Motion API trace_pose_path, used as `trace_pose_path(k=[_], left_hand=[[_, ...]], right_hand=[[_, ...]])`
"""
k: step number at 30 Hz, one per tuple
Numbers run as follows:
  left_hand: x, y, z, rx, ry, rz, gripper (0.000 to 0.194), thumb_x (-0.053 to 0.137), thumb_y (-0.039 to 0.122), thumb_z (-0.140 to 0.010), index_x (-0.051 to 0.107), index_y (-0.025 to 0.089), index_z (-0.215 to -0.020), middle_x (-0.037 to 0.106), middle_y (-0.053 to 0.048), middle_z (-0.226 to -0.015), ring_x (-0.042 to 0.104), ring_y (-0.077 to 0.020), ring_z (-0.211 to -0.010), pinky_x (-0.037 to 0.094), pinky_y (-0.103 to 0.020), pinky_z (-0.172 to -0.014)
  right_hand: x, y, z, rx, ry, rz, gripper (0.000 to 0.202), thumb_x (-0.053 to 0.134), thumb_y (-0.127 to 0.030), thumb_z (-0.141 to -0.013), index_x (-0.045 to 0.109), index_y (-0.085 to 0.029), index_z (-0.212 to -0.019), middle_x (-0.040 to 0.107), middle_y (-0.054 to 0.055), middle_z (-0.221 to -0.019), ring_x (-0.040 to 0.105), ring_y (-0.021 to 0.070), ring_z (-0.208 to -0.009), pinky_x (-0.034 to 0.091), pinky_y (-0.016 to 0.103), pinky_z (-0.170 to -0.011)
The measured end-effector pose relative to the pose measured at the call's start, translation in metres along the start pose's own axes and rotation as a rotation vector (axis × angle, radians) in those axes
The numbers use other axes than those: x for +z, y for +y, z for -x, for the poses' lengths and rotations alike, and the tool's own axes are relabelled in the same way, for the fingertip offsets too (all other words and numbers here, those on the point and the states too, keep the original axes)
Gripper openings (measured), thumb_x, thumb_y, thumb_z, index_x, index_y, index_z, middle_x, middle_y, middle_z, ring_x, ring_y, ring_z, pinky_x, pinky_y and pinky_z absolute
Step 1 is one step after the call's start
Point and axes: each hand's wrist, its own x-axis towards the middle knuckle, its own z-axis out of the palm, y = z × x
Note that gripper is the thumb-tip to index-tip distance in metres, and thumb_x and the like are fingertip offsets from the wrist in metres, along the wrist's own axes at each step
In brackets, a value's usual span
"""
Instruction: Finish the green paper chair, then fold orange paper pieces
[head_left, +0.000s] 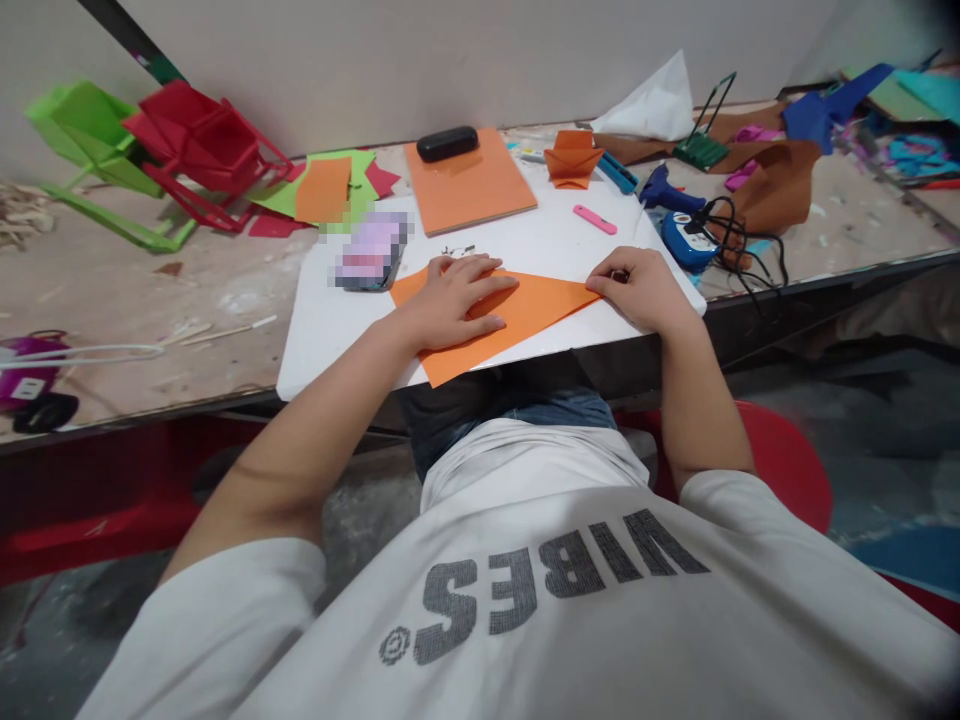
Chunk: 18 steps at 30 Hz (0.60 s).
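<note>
An orange paper sheet (pixel 536 305), folded to a long point at its right, lies on a white board (pixel 322 335). My left hand (pixel 454 303) rests flat on the paper's left part, fingers spread. At the right tip, my right hand (pixel 637 285) pinches the paper between thumb and fingers. Just behind my left hand are some tiny bits on the board. A phone (pixel 373 250) lies to the left of the paper, and a pink cutter (pixel 595 220) is behind it.
Behind the board's middle, a black case (pixel 447 144) sits on an orange stack (pixel 480 190). Red (pixel 202 150) and green (pixel 90 140) folded models stand at left. A small orange model (pixel 573 160), a blue glue gun (pixel 670 190) and black cables (pixel 739 250) are at right.
</note>
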Motion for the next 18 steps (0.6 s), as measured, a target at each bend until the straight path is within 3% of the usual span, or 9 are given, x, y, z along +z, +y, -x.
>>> trace_pose_path(k=[4, 10, 14, 18], left_hand=[[-0.001, 0.001, 0.001, 0.027, 0.002, -0.018, 0.086, 0.051, 0.085, -0.111, 0.063, 0.033, -0.178, 0.046, -0.02, -0.196, 0.037, -0.0496, -0.183, 0.021, -0.074, -0.146], [-0.013, 0.017, 0.0, 0.062, -0.062, -0.14, 0.065, 0.05, 0.056, -0.114, 0.066, 0.035, -0.173, 0.046, -0.017, -0.197, 0.047, -0.0463, -0.179, 0.019, -0.076, -0.147], [-0.019, 0.033, -0.014, 0.102, -0.096, -0.195, 0.066, 0.053, 0.067, -0.116, 0.071, 0.028, -0.166, 0.047, -0.02, -0.196, 0.048, -0.047, -0.178, 0.018, -0.074, -0.149], [-0.014, 0.043, -0.033, 0.159, -0.126, -0.167, 0.073, 0.053, 0.077, -0.117, 0.066, 0.032, -0.172, 0.046, -0.019, -0.197, 0.049, -0.0456, -0.177, 0.021, -0.073, -0.148]], right_hand=[[-0.002, -0.002, 0.001, 0.013, -0.014, -0.006, 0.01, 0.084, -0.028, -0.095, 0.092, -0.024, -0.092, 0.087, 0.01, -0.103, 0.07, 0.0264, -0.089, 0.06, 0.05, -0.092], [-0.001, -0.004, 0.002, 0.003, -0.023, -0.03, 0.01, 0.083, -0.024, -0.096, 0.093, -0.026, -0.094, 0.087, 0.009, -0.104, 0.07, 0.0263, -0.09, 0.059, 0.05, -0.091], [0.001, -0.003, 0.003, -0.013, -0.014, -0.015, 0.01, 0.083, -0.023, -0.096, 0.093, -0.026, -0.094, 0.086, 0.008, -0.105, 0.069, 0.0254, -0.088, 0.059, 0.05, -0.091], [0.002, -0.003, 0.004, -0.028, 0.005, -0.004, 0.009, 0.084, -0.025, -0.096, 0.092, -0.026, -0.094, 0.085, 0.009, -0.103, 0.067, 0.0253, -0.086, 0.06, 0.049, -0.089]])
